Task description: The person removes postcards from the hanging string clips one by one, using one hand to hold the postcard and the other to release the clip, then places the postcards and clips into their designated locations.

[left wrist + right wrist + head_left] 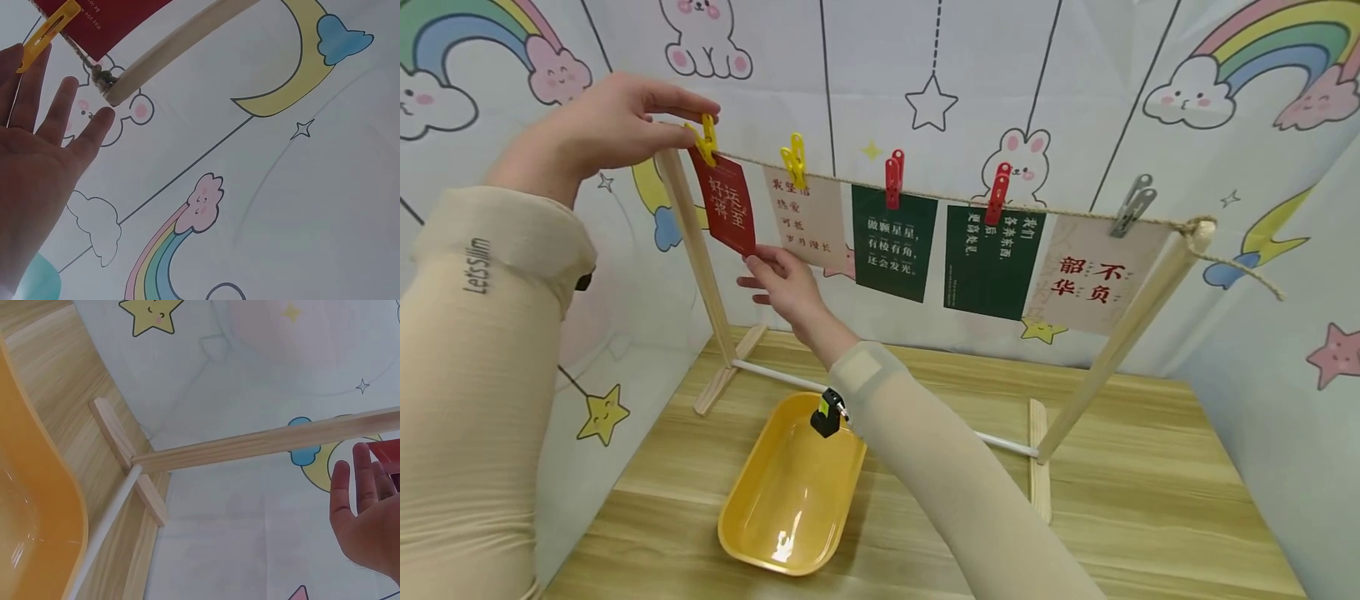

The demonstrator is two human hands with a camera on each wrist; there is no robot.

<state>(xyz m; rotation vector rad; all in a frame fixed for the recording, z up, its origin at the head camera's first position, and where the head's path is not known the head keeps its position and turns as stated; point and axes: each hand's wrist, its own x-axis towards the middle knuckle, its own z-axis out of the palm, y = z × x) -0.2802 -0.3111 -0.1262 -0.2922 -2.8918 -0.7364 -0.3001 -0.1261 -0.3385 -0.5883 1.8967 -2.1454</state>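
My left hand (613, 125) pinches a yellow clothespin (708, 140) at the left end of the rope, on the top of a red card (726, 200) with white writing. In the left wrist view, the same clothespin (49, 36) sits by the fingertips, beside the red card (112, 25). Lower down, my right hand (796, 292) holds the red card's bottom corner between thumb and fingers. The right wrist view catches only a sliver of the card (389, 452) behind the right hand (375, 519). The card hangs slightly turned.
Further right on the rope (842, 178) hang a cream card (808, 217), two green cards and a pale card (1090, 275), each with a clothespin. Wooden posts (1123, 350) hold the rope. A yellow basin (790, 500) stands on the table below, near the white crossbar (778, 377).
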